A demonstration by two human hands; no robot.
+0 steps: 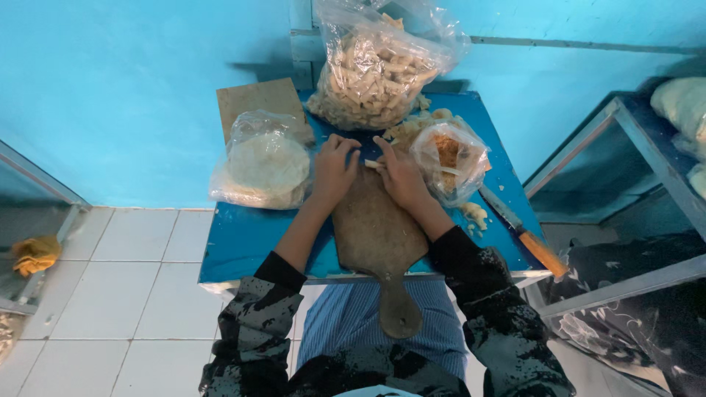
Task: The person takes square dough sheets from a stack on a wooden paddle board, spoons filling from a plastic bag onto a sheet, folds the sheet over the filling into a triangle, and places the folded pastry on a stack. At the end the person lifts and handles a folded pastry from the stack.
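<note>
Dough strip (373, 165), small, looks soft and light; pinched at its ends by left hand (334, 170) and right hand (401, 176) fingertips over far end of cutting board (375, 228).

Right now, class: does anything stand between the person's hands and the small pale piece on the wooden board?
Nothing visible does. The left hand and right hand both meet the pale piece at the far end of the wooden board.
</note>
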